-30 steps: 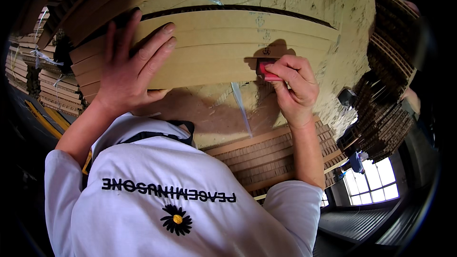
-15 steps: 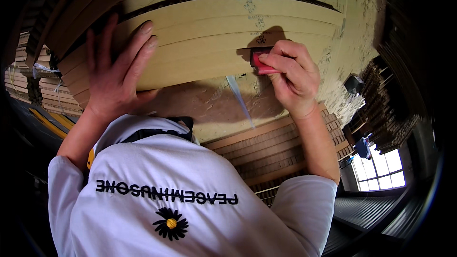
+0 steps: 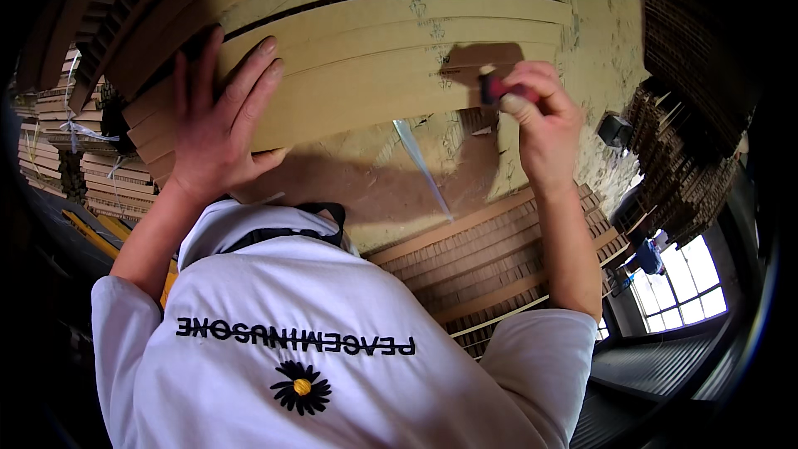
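Note:
Overlapping flat cardboard strips [image 3: 349, 75] lie fanned across the worktable, with small dark printed marks [image 3: 418, 7] in a column near their right part. Fingers spread, my left hand [image 3: 218, 129] presses flat on the left part of the strips. My right hand [image 3: 550, 120] pinches a small red hand stamp [image 3: 499, 90], slightly blurred. The stamp's dark end points toward the strips, and it appears raised over the right end of the nearest ones, casting a shadow there.
A strip of clear plastic [image 3: 422, 168] lies on the stained tabletop [image 3: 603, 33] in front of the strips. A small dark box [image 3: 615, 130] sits at the right. Stacked cardboard [image 3: 465, 262] stands below the near edge; bundles [image 3: 116, 179] are at the left.
My right hand has lifted the stamp off the cardboard and moved it to the right. My left hand remains flat on the strips. The whole view has shifted slightly.

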Demonstrator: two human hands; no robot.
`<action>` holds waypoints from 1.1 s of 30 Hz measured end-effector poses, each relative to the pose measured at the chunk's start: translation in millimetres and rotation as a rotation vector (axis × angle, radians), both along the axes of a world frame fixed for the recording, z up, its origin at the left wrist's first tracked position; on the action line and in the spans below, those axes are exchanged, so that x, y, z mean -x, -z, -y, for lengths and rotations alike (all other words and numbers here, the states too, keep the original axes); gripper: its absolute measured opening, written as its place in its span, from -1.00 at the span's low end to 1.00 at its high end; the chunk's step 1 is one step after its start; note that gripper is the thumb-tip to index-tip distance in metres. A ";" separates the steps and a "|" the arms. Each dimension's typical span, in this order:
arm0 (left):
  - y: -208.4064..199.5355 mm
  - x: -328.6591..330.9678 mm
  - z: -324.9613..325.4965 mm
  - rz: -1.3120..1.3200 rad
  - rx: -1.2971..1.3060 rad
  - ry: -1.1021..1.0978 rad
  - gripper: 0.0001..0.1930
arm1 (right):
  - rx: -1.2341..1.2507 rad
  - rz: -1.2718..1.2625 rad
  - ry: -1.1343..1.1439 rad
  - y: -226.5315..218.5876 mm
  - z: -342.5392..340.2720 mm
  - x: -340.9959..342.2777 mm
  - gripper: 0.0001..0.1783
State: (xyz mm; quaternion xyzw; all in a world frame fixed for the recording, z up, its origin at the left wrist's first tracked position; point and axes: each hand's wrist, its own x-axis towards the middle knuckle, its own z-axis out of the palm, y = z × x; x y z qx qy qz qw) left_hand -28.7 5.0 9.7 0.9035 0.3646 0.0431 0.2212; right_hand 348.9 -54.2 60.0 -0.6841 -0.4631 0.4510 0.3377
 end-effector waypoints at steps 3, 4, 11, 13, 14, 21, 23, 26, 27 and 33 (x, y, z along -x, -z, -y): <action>-0.5 0.9 0.0 -0.016 0.000 -0.002 0.09 | -0.030 0.158 -0.299 -7.9 6.3 9.6 -0.77; -0.8 0.9 -0.2 -0.018 0.001 0.002 0.09 | -0.085 0.137 -0.320 -5.3 8.1 12.9 -0.75; 1.2 1.4 0.9 -0.002 -0.016 0.002 0.11 | -0.239 0.262 -0.363 5.5 8.7 19.1 -0.69; 1.2 1.3 0.8 -0.003 -0.015 0.001 0.11 | -0.255 0.276 -0.372 6.9 7.6 19.2 -0.69; 0.8 1.0 0.6 -0.004 -0.012 0.001 0.11 | -0.259 0.285 -0.374 7.7 7.1 19.3 -0.69; 1.7 0.4 -0.3 0.011 -0.022 0.005 0.08 | -0.306 0.328 -0.417 11.0 4.3 17.2 -0.70; 1.3 -0.1 -0.5 -0.002 -0.025 0.008 0.08 | -0.321 0.339 -0.431 11.4 3.5 16.9 -0.71; 0.4 0.3 -0.7 -0.013 -0.018 0.011 0.07 | -0.347 0.347 -0.447 12.1 2.9 16.6 -0.71; 0.3 0.3 -0.7 -0.016 -0.014 0.012 0.07 | -0.357 0.349 -0.451 12.5 2.9 16.3 -0.71; 1.6 -1.2 0.3 -0.007 -0.034 0.004 0.06 | -0.384 0.328 -0.440 15.3 7.1 13.4 -0.69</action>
